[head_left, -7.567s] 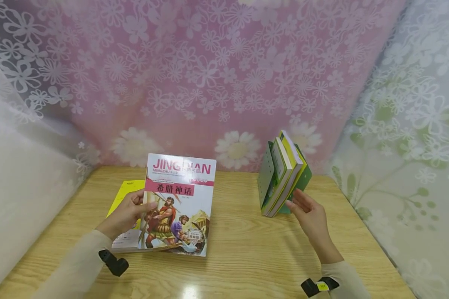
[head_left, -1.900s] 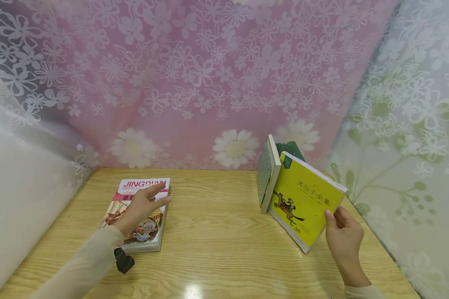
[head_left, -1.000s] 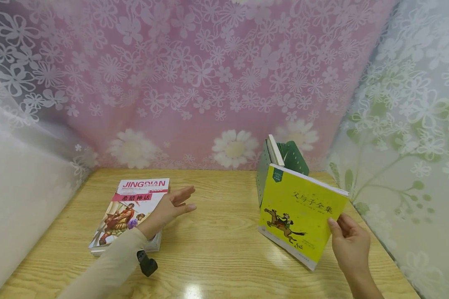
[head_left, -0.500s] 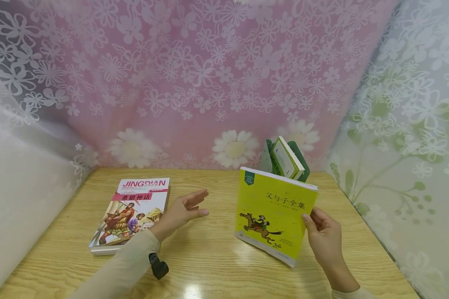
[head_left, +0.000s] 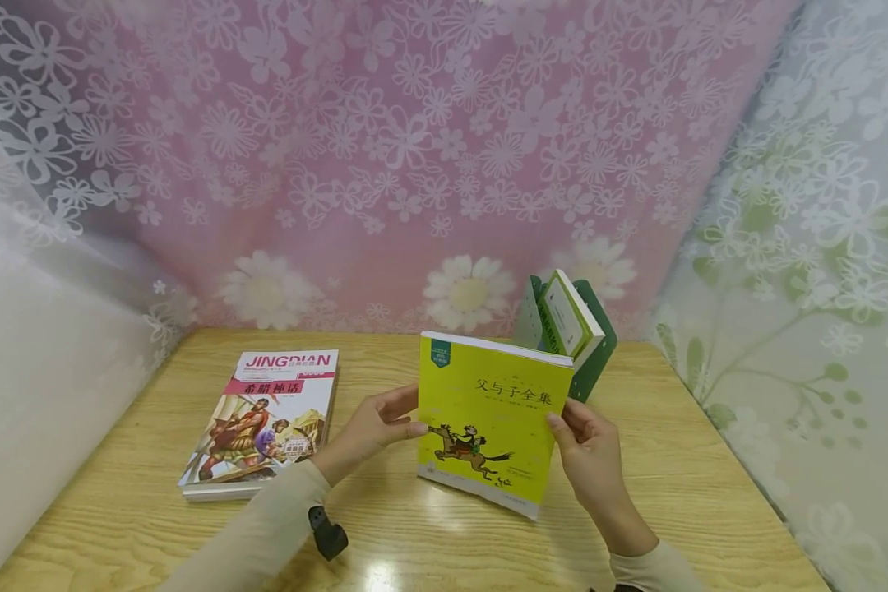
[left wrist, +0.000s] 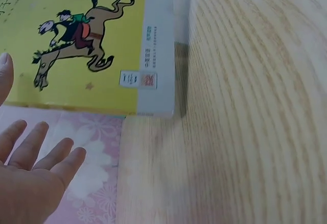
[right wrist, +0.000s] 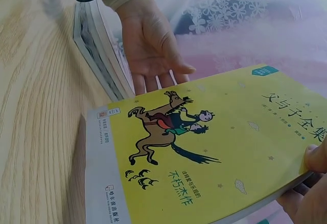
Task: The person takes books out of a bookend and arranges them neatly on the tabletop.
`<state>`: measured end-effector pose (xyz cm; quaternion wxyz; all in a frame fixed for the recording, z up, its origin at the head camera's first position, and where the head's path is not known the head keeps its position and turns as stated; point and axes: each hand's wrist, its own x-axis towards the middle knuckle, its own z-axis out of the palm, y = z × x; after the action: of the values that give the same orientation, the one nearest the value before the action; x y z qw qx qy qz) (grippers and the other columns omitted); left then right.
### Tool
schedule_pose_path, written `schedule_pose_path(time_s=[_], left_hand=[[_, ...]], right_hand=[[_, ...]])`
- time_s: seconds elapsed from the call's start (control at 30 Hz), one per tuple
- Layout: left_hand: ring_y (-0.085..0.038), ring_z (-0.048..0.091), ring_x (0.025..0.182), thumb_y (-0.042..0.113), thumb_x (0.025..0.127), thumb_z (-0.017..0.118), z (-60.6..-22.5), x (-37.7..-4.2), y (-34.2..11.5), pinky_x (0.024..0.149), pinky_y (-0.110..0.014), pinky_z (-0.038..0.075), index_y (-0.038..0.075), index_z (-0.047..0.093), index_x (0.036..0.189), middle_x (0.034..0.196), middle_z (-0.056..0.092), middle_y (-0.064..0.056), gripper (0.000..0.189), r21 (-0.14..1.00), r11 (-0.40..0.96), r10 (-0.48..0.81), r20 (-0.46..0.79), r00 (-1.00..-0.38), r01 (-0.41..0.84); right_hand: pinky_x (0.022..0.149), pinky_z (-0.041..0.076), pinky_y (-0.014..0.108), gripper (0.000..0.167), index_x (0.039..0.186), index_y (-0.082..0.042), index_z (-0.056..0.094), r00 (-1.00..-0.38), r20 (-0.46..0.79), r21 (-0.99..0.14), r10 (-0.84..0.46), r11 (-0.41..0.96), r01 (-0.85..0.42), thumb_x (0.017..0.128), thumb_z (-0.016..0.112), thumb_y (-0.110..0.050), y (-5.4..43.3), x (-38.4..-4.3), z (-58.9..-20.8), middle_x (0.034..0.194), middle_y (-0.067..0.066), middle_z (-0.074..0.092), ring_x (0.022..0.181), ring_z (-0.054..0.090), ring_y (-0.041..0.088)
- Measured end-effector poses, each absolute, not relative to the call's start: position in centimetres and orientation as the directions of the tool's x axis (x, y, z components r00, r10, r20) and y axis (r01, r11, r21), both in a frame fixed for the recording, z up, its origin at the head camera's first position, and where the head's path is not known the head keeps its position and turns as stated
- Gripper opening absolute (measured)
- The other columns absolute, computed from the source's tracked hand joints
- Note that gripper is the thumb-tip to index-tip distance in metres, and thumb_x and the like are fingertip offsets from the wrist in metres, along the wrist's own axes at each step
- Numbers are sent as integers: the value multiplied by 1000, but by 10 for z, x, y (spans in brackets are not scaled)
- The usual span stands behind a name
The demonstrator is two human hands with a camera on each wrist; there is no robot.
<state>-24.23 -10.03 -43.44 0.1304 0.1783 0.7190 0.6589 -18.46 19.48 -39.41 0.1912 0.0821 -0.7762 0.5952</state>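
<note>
My right hand (head_left: 592, 460) grips a yellow paperback book (head_left: 492, 415) by its right edge, thumb on the front cover and fingers behind. The book stands tilted above the middle of the table, its cover drawn with a galloping horse and riders. At its left edge is my left hand (head_left: 370, 427), thumb and fingers spread to either side. In the left wrist view those fingers (left wrist: 48, 155) are straight and apart from the cover. The right wrist view shows the right thumb (right wrist: 317, 157) pressing on the yellow cover.
A white-and-red book (head_left: 266, 427) lies on top of a stack at the left of the table (head_left: 385, 534). Behind the yellow book, a green perforated bookend (head_left: 599, 362) holds a leaning green-and-white book (head_left: 573, 316). Floral curtains (head_left: 444, 164) enclose the back and sides.
The left hand laid the white-and-red book on the left stack. The right hand drew the yellow book out of the bookend and carried it left; the left hand moved right to meet it.
</note>
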Motion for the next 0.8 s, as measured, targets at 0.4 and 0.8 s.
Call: schedule_pose_path(time_s=[0.4,0.8], left_hand=[[-20,65,105,24,90,68,-442,-241,-103,96,-39,49,12,60,130,118,68,-7,43,995,49,482,57,-874,91],[-26,68,96,25,91,68,-443,-236,-116,81,-37,56,11,62,129,112,70,-9,41,995,13,515,79,-853,100]], right_hand=[[75,55,21,31,123,10,59,-948,311,-942,76,161,-296,92,54,10,177,-192,-389,111,22,66,85,68,9],[79,55,24,36,130,12,51,-958,272,-957,-87,78,-279,96,53,1,182,-197,-390,121,29,59,94,67,11]])
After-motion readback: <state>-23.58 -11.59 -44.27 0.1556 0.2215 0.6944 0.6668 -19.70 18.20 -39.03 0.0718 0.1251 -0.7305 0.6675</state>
